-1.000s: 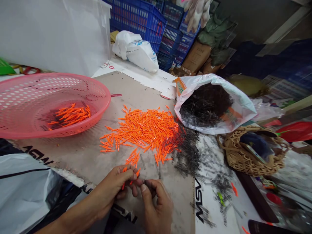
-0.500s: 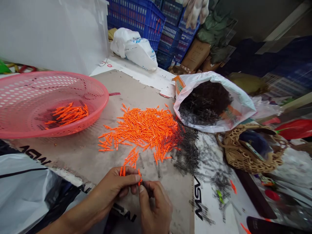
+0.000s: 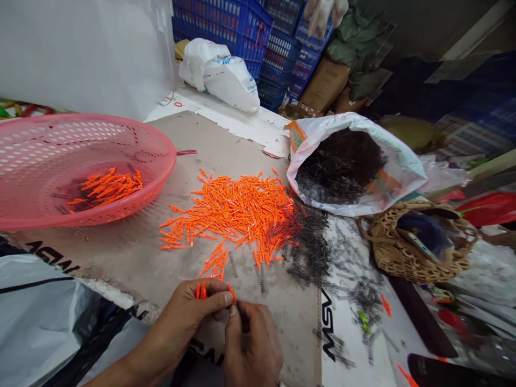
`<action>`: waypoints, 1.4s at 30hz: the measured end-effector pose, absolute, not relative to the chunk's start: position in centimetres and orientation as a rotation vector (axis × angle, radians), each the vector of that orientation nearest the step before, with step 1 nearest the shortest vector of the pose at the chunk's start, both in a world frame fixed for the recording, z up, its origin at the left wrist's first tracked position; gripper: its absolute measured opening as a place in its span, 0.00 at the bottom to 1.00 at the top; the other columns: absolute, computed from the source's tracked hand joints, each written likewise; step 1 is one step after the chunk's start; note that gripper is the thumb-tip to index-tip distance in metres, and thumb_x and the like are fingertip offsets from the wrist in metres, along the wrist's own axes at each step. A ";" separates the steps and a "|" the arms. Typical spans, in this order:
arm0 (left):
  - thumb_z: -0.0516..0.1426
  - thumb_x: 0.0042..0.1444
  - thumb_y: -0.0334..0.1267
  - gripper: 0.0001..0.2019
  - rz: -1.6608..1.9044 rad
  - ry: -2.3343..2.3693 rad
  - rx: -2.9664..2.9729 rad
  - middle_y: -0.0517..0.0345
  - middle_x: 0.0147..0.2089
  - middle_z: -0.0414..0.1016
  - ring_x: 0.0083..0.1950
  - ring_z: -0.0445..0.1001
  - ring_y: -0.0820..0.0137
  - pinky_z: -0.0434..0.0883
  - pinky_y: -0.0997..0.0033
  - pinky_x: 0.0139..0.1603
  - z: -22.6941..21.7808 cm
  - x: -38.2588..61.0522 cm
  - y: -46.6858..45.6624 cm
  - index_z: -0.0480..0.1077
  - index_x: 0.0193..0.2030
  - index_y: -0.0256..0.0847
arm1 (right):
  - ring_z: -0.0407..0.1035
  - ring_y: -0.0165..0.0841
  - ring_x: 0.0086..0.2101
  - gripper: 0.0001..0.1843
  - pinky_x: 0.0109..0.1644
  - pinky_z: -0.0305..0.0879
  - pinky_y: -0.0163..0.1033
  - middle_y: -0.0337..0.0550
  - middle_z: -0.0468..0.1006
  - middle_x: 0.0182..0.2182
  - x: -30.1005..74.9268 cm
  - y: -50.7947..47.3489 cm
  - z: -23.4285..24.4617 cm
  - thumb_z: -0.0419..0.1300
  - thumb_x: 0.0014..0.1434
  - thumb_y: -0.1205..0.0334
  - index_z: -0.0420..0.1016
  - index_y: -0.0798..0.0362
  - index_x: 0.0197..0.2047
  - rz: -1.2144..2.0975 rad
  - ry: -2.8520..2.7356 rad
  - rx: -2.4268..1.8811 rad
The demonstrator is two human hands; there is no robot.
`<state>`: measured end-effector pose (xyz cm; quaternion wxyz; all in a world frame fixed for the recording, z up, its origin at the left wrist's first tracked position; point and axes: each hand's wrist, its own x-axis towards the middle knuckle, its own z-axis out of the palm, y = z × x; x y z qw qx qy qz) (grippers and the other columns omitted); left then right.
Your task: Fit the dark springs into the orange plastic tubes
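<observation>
My left hand (image 3: pixel 193 309) is closed on several small orange plastic pieces (image 3: pixel 201 291). One orange piece (image 3: pixel 232 294) stands out between its thumb and forefinger. Against the lower end of that piece, my right hand (image 3: pixel 256 341) is pinched, and whatever it grips is hidden by the fingers. Just beyond the hands lie a small cluster of orange pieces (image 3: pixel 215 262) and a few loose springs (image 3: pixel 261 278). Behind them spreads a large pile of orange pieces (image 3: pixel 242 209), its right side meeting a heap of dark springs (image 3: pixel 308 252).
At left, a pink colander (image 3: pixel 161 188) contains orange pieces and dark springs. A white sack (image 3: pixel 399 177) full of springs lies open at back right, beside a woven basket (image 3: pixel 387 258) with a phone (image 3: pixel 419 244). Blue crates (image 3: pixel 221 27) and a white bag (image 3: pixel 229 80) stand behind.
The orange piece between the hands now leans more, and less of it shows. Both hands stay close together in nearly the same place, while the view has shifted slightly.
</observation>
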<state>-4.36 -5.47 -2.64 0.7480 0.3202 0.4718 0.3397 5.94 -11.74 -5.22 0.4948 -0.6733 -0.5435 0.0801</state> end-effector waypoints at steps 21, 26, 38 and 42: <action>0.65 0.45 0.39 0.09 0.743 0.967 0.670 0.64 0.18 0.65 0.21 0.56 0.77 0.55 0.79 0.23 -2.6 -4.4 -5.5 0.74 0.21 0.36 | 0.62 0.28 0.22 0.17 0.27 0.57 0.32 0.35 0.68 0.19 6.8 -11.0 -5.5 0.53 0.62 0.54 0.73 0.53 0.26 1.118 -0.906 -1.527; 0.60 0.50 0.39 0.10 0.761 0.956 0.560 0.61 0.22 0.69 0.23 0.60 0.76 0.58 0.79 0.22 -2.8 -6.9 -4.6 0.72 0.23 0.37 | 0.67 0.30 0.26 0.15 0.31 0.61 0.33 0.39 0.75 0.25 7.3 -10.4 -6.1 0.57 0.60 0.51 0.79 0.53 0.35 1.070 -1.028 -1.356; 0.58 0.52 0.56 0.20 0.666 1.058 0.676 0.65 0.17 0.66 0.13 0.54 0.81 0.46 0.79 0.15 -2.4 -8.6 -2.5 0.69 0.27 0.38 | 0.69 0.40 0.35 0.10 0.38 0.60 0.41 0.46 0.76 0.29 8.8 -4.9 -6.0 0.53 0.58 0.73 0.74 0.52 0.31 0.066 -1.868 -1.925; 0.57 0.49 0.64 0.26 0.559 1.067 0.751 0.58 0.20 0.73 0.13 0.57 0.78 0.46 0.77 0.16 -1.5 -8.7 -2.5 0.73 0.32 0.37 | 0.67 0.41 0.32 0.11 0.35 0.57 0.42 0.45 0.74 0.27 9.8 -6.8 -6.5 0.53 0.58 0.72 0.70 0.50 0.27 0.007 -1.865 -1.991</action>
